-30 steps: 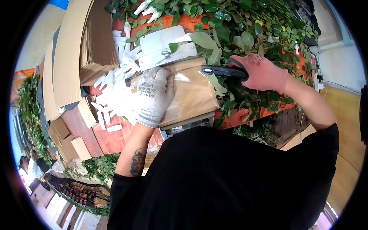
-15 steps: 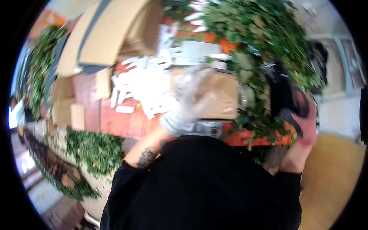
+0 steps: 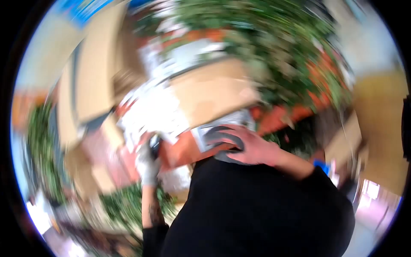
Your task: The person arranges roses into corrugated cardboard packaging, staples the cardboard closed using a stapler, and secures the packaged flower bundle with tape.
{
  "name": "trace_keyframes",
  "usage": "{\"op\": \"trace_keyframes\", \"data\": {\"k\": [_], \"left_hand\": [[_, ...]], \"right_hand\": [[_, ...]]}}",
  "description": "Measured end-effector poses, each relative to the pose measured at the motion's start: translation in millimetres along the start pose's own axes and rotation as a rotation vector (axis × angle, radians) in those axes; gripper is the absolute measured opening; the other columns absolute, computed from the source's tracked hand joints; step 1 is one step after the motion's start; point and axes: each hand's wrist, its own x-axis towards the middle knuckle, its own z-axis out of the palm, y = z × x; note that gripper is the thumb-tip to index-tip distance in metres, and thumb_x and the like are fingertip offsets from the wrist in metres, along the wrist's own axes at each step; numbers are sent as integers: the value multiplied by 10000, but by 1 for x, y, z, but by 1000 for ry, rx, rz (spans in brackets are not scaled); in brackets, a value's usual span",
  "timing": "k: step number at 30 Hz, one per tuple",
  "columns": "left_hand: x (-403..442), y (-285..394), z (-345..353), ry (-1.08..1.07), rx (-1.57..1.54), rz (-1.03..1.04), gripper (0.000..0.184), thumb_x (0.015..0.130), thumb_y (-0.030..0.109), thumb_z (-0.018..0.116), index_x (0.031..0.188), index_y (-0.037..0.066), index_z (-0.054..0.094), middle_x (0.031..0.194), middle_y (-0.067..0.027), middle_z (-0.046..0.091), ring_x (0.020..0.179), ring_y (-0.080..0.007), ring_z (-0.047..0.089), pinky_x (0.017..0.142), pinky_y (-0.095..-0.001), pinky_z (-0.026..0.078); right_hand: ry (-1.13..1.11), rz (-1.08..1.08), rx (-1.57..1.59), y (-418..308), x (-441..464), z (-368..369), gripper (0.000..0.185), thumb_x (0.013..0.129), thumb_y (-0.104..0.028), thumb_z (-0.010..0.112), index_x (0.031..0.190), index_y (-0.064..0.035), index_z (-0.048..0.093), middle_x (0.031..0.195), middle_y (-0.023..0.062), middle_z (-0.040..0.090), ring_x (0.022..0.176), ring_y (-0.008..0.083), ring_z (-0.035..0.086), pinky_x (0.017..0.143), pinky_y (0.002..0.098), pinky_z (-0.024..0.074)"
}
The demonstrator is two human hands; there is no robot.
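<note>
My left hand (image 3: 147,167), in a whitish glove, is at the table's front edge beside the white pieces. Its fingers are closed on a small dark object (image 3: 155,145), too blurred to name. A heap of white slips (image 3: 154,113) lies just beyond it. My right hand (image 3: 252,147), in a pink glove with grey fingers, is low at the table edge in front of my body. Its thumb and fingers are curved and apart, with no held thing visible. Beside its fingertips lies a clear plastic packet (image 3: 235,120). A brown cardboard box (image 3: 214,92) lies just past it.
Leafy green branches (image 3: 278,55) are piled at the back right of the red table (image 3: 180,150). Large cardboard boxes (image 3: 96,64) stand at the left. More greenery (image 3: 124,205) is below the left edge. The view is smeared by motion.
My left hand has moved left and down from over the box and now holds a dark object. My right hand has come in from the far right, away from the black thing there. The view has turned.
</note>
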Motion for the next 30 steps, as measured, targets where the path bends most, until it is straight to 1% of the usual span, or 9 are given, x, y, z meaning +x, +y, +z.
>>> {"op": "trace_keyframes", "data": {"k": [3,8,11,14,16,18,26,28,30], "left_hand": [[-4,-22,15,-115,-84,36,715,627,21,616,1320,70,450,1141,-200,594,1058,-384,547,918,-430,446],[17,-63,-6,-38,270,67,608,728,79,654,1294,-44,470,1218,-211,554,1127,-344,530,948,-405,445],[26,39,-38,174,-320,-27,342,932,39,506,1260,-58,500,1208,-162,571,1057,-203,576,893,-300,478],[29,108,-33,50,-444,168,371,928,71,522,1281,-40,491,1194,-143,581,1012,-191,575,851,-296,472],[34,160,-7,-114,-483,301,320,892,17,526,1203,-51,545,1108,-139,606,980,-193,573,808,-296,477],[37,208,12,-230,-307,629,255,832,-36,538,1082,-69,576,920,-126,607,802,-210,567,719,-324,466],[-3,300,62,-416,-418,831,263,798,-44,530,1052,-45,599,922,-145,629,819,-244,596,748,-340,480],[-10,305,64,-435,-409,827,268,802,-42,533,1061,-48,598,925,-148,631,823,-244,601,757,-340,482],[-14,309,67,-480,-385,779,268,803,-43,536,1064,-50,598,921,-147,632,821,-244,605,765,-345,482]], "right_hand": [[486,419,768,45,-56,9,365,790,-55,593,1154,-40,588,1064,88,625,991,177,572,916,316,435],[1223,690,-107,58,-194,-14,293,773,-20,605,1066,-4,615,988,115,634,916,219,624,834,316,483],[1543,1003,-736,71,-336,-11,318,762,-131,645,1057,-16,626,1010,186,616,911,349,606,825,388,485],[1444,1429,-717,95,-478,12,331,819,-241,642,1069,-23,645,1043,139,637,883,290,615,801,366,482],[1593,1161,518,100,-518,20,371,829,-291,661,1039,15,653,941,65,656,793,159,599,722,276,480],[1426,1097,656,104,-522,29,434,861,-312,659,1094,53,626,959,32,646,829,77,571,712,227,468],[1566,1223,230,78,-513,38,265,789,-193,640,974,-5,671,814,67,644,720,113,580,680,261,466],[1402,1325,-394,48,-511,53,229,785,-212,631,919,-35,683,793,98,626,695,130,586,655,265,470],[1395,1562,333,37,-505,50,223,785,-245,621,871,-50,686,766,128,632,687,214,618,653,326,491]]}}
